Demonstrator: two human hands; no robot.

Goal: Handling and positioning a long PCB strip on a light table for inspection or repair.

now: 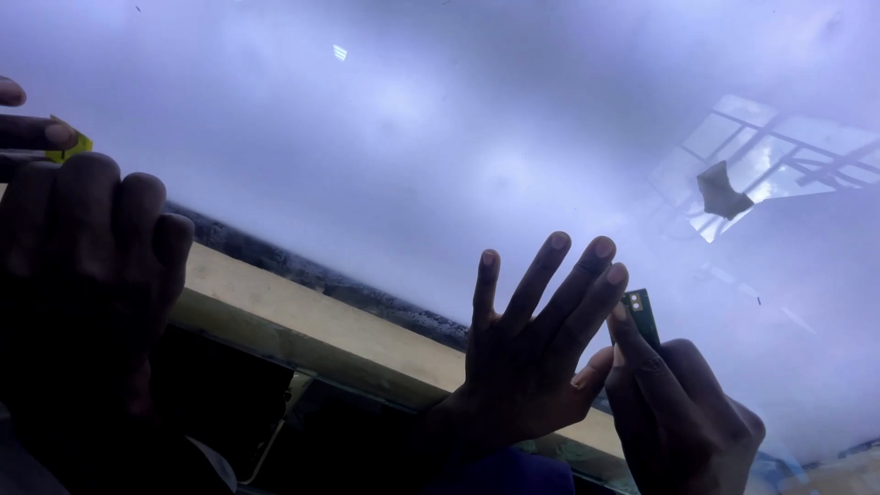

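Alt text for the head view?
The left hand lies with fingers spread on a pale glossy sheet while the right hand pinches a small green board beside it. At the left edge, another hand holds something yellow.

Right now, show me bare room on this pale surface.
Free: the wide pale surface above the splayed left hand, between the wooden strip and the window reflection. Crowded: lower right, where fingers of the right hand pinch a green board beside it, and the left edge, where another hand holds a yellow piece.
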